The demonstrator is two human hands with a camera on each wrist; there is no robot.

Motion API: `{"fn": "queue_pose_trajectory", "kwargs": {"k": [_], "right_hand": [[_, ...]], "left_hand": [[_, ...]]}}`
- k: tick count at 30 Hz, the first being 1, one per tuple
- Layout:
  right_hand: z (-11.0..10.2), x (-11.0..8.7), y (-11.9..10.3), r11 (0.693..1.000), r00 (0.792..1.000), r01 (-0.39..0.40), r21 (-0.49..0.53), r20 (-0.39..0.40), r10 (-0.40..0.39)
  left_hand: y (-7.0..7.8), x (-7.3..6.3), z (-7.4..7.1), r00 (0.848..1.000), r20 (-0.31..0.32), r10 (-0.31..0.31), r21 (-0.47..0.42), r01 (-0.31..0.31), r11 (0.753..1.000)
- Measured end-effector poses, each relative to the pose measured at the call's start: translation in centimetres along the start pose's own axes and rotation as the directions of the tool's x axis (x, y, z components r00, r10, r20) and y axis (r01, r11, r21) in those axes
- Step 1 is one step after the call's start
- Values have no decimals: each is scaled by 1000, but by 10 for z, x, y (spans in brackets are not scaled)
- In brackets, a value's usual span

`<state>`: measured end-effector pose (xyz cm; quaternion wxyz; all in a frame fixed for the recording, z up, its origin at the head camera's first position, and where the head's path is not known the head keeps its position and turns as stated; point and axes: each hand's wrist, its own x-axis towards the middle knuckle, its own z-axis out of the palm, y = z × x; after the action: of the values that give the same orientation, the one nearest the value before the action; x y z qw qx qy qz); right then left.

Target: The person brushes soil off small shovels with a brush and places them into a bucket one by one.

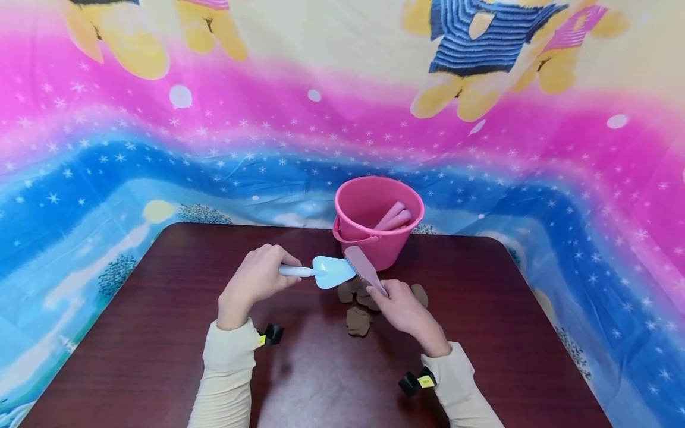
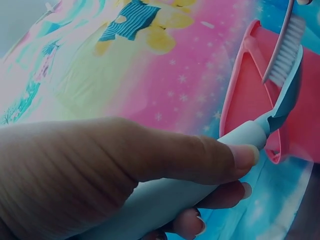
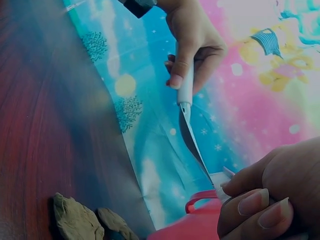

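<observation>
In the head view my left hand [image 1: 258, 276] grips the white handle of a small trowel [image 1: 333, 271] with a pale blue blade, held above the table. The left wrist view shows thumb and fingers wrapped round that handle. My right hand [image 1: 402, 309] holds a pinkish brush [image 1: 364, 267] by its handle. Its white bristles [image 2: 289, 50] lie at the face of the trowel blade. Below the two tools are several flat brown clay-like lumps [image 1: 358, 321] on the table. From the right wrist view, the trowel blade [image 3: 192, 142] appears edge-on, with the brush mostly hidden behind my fingers.
A pink bucket [image 1: 369, 249] stands just behind the tools, its handle hanging at the front. Pink rod-like handles [image 1: 395, 219] stick up inside it. The dark reddish table [image 1: 160, 333] ends at a printed cloth backdrop [image 1: 299, 148]. Black wrist cameras sit by both cuffs.
</observation>
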<state>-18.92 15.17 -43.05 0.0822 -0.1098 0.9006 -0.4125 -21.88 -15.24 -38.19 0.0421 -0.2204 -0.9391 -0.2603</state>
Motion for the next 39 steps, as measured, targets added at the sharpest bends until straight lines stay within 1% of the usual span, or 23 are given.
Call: {"fn": "queue_pose_trajectory", "kwargs": {"k": [5, 11, 17, 20, 25, 31, 39], "right_hand": [[-3, 0, 0, 1000, 1000, -2, -10, -13, 2], [-6, 1, 1, 999, 1000, -13, -48, -19, 12], [-10, 0, -1, 994, 999, -20, -106, -40, 16], [-11, -1, -1, 993, 998, -28, -117, -57, 22], [-12, -1, 1, 996, 998, -35, -84, -53, 31], [-15, -3, -1, 999, 999, -19, -39, -39, 18], [-16, -3, -2, 999, 999, -8, -34, -49, 6]], "left_hand": [[-5, -2, -2, 1000, 4, -17, -24, 17, 1000], [-6, -4, -6, 1000, 6, -28, -44, 29, 999], [-9, -6, -7, 999, 23, -49, -75, 51, 996], [-11, -6, -7, 998, 37, -59, -91, 62, 994], [-13, -8, -8, 995, 61, -84, -102, 90, 991], [-12, -8, -7, 990, 100, -103, -126, 116, 985], [-10, -4, -4, 990, 125, -57, -115, 72, 991]]}}
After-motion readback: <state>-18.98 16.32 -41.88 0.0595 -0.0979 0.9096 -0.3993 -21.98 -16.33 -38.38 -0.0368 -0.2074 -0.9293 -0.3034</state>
